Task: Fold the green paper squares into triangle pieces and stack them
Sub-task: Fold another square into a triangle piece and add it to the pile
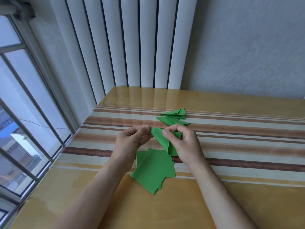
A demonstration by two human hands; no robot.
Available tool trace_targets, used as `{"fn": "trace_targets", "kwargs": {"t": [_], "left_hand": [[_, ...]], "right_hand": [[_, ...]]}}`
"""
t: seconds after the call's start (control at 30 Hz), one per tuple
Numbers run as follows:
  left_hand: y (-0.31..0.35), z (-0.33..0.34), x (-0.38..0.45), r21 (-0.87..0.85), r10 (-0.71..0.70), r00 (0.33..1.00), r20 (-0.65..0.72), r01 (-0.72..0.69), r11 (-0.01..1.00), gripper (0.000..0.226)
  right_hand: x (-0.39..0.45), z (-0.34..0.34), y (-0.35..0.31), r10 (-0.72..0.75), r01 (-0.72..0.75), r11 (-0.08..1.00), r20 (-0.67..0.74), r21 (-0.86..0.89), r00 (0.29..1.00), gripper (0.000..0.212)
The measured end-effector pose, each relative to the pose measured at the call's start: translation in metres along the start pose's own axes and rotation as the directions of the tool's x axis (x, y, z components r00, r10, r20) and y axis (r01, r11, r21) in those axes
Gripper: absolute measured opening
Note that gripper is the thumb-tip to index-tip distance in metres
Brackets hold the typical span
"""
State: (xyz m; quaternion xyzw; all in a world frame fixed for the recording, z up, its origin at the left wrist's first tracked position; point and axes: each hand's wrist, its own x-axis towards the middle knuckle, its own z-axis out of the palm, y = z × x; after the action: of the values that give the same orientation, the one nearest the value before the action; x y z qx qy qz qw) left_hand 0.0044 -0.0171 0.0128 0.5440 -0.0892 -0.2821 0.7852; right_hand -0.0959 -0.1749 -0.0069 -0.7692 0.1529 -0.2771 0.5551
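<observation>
We hold one half-folded green paper piece [162, 139] in the air above the worktop [231, 195], between both hands and just over the near pile. Our left hand [130, 141] pinches the piece's pointed left tip between thumb and forefinger, the other fingers curled loosely below it. Our right hand [182, 142] grips the piece's right side, the thumb pressed flat on the front face and the remaining fingers wrapped round behind, so both hands are closed on the same paper. The piece hangs as a long, narrow triangular shape, its lower end pointing down towards us. Directly beneath, a loose pile of flat green paper squares [152, 171] lies on the worktop, fanned so that several corners stick out; the top sheet sits skewed like a diamond. Beyond our hands, farther from us, the finished triangle pieces [173, 118] lie in a small overlapping heap on the striped part of the surface, apart from the squares. The worktop carries brown and cream stripes under a glossy cover. A white ribbed radiator [125, 43] stands against the wall behind, and a barred window [24, 113] runs along our left side.
</observation>
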Motion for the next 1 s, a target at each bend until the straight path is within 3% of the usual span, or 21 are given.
{"fn": "trace_targets", "kwargs": {"t": [0.17,0.33,0.53,0.83,1.0], "left_hand": [[-0.0013,-0.0003,0.0003,0.034,0.033,0.999,-0.024,-0.032,0.999,0.009],[-0.0039,-0.0003,-0.0010,0.147,0.002,0.991,0.137,-0.022,0.989,0.033],[-0.0045,-0.0029,-0.0014,0.245,0.049,0.993,0.104,-0.073,0.967,0.024],[-0.0018,0.0010,-0.0005,0.094,0.011,1.000,0.021,-0.013,0.995,0.007],[-0.0028,-0.0009,0.0017,0.048,0.007,1.000,-0.010,-0.007,0.999,0.012]], "right_hand": [[-0.0003,0.0016,0.0005,0.002,-0.001,1.000,0.009,-0.016,1.000,0.008],[0.0000,-0.0014,0.0013,0.000,0.000,1.000,0.009,-0.013,1.000,0.008],[-0.0001,0.0016,-0.0006,-0.001,0.002,1.000,0.025,-0.026,1.000,0.008],[0.0006,0.0005,0.0001,0.018,-0.017,1.000,0.012,-0.017,1.000,0.008],[0.0012,0.0009,0.0013,0.028,-0.028,1.000,0.013,-0.014,1.000,0.007]]}}
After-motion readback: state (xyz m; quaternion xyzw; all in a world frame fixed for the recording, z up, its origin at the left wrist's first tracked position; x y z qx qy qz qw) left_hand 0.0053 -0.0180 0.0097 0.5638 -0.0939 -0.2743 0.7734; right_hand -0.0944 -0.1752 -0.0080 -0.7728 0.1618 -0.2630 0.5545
